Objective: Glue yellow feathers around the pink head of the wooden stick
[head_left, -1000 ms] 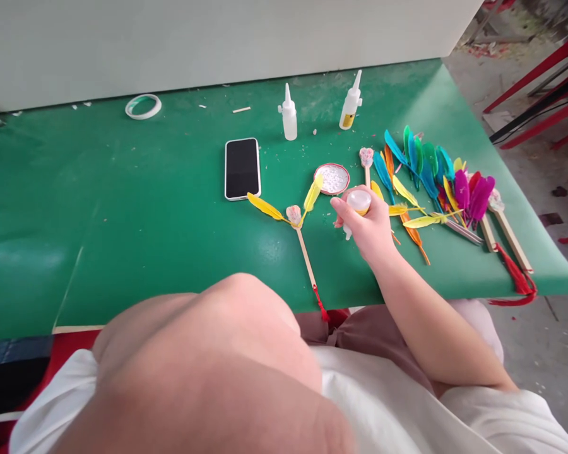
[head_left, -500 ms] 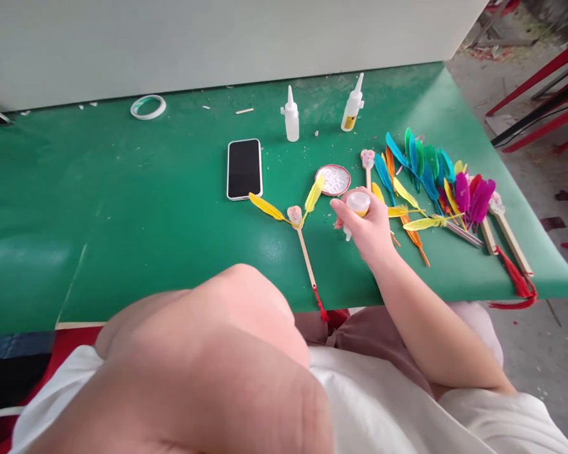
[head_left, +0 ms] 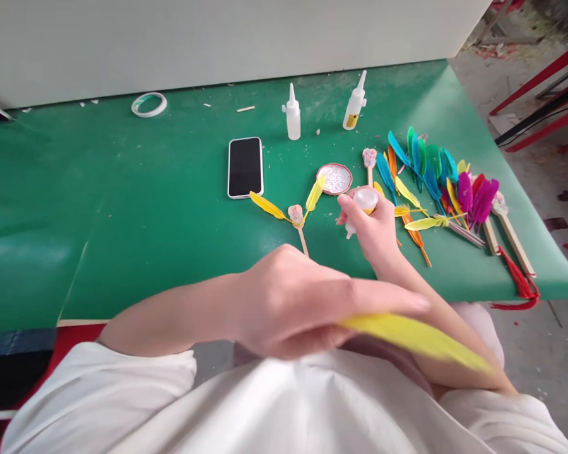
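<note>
Close to the camera, my left hand (head_left: 298,302) is closed on a yellow feather (head_left: 421,340), whose vane points to the right across my right forearm. My right hand (head_left: 376,227) wraps round a small glue bottle (head_left: 365,200), its nozzle tipped down toward the table. Left of that hand lies a wooden stick with a pinkish decorated head (head_left: 296,215). Two yellow feathers (head_left: 268,205) spread from this head like a V. My left hand hides the stick's lower part. A shallow red-rimmed dish (head_left: 334,179) of whitish bits is just beyond my right hand.
On the green table (head_left: 146,208) lie a phone (head_left: 245,168) and a tape roll (head_left: 149,104). Two glue bottles (head_left: 293,116) stand at the back. Coloured feathers (head_left: 433,164) and more decorated sticks (head_left: 515,234) cover the right side. A pale panel (head_left: 218,44) rises behind.
My left hand has come down from close in front of the camera, and the yellow feather in it now shows. My right hand stays nearly in place with the glue bottle.
</note>
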Demonstrator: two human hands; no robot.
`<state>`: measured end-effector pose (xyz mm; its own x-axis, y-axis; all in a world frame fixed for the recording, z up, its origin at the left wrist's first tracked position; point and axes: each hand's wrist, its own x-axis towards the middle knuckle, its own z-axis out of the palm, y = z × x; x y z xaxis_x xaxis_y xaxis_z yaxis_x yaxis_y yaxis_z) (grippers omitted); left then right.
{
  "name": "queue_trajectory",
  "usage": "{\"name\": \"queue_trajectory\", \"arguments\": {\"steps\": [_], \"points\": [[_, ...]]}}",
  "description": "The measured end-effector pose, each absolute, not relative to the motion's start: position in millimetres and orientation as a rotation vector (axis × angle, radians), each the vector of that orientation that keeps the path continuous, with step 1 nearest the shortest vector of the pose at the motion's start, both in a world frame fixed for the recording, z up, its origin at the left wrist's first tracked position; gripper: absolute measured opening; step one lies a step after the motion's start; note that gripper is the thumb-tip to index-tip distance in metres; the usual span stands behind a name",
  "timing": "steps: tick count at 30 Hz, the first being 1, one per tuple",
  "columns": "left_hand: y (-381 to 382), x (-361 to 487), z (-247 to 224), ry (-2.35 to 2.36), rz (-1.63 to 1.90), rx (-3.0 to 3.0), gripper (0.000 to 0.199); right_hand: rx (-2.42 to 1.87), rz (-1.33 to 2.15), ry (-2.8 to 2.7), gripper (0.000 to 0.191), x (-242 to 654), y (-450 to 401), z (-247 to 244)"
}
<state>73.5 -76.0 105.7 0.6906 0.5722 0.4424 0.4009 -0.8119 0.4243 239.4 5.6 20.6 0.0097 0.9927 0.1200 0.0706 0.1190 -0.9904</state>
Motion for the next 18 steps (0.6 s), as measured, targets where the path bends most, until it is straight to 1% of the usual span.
{"name": "queue_trajectory", "arguments": {"steps": [2,3,5,7,10,13,18], "points": [[-61.7,73.8,77.7,0.689,0.856,2.582,0.033,-1.182,1.037,-1.258,0.031,240.8,7.4,20.0],[-55.8,72.8,62.8,0.712,0.859,2.588,0.030,-1.180,1.030,-1.231,0.034,241.7,8.6,19.6],[-46.1,69.1,35.9,0.803,0.972,2.649,0.026,-1.169,1.047,-1.178,0.041,244.0,11.3,17.9],[-39.2,65.0,18.0,0.906,1.042,2.768,0.026,-1.171,1.073,-1.147,0.049,246.7,13.8,15.4],[-33.9,61.8,9.0,1.017,1.101,2.924,0.027,-1.194,1.055,-1.171,0.061,250.6,16.6,10.7],[-34.3,62.3,7.4,1.033,1.223,2.983,0.025,-1.190,1.018,-1.250,0.067,253.2,18.0,7.1],[-41.1,63.5,0.6,1.007,1.355,2.720,0.037,-1.215,1.029,-1.320,0.071,255.0,18.3,5.3]]}}
